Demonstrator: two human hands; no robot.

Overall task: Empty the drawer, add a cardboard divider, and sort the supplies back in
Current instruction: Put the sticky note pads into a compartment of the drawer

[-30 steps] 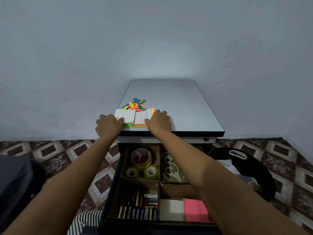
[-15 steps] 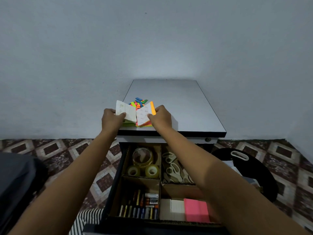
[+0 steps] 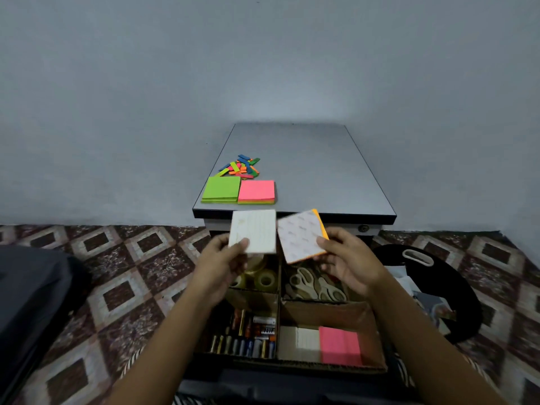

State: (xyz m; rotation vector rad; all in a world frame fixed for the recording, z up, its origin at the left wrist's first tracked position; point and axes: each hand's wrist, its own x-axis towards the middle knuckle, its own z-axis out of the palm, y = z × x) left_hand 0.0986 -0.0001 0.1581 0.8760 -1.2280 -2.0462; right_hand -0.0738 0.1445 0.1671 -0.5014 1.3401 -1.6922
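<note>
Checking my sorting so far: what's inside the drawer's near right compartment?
A white pad and a pink pad lie side by side in the cardboard compartment. The right forearm covers its far right corner, so anything there is hidden.

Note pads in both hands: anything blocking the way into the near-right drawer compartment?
Nothing visible. The white pad in the left hand and orange-edged pad in the right hand are above the far compartments; the near-right compartment is open-topped, with bare floor behind its pink pad.
</note>
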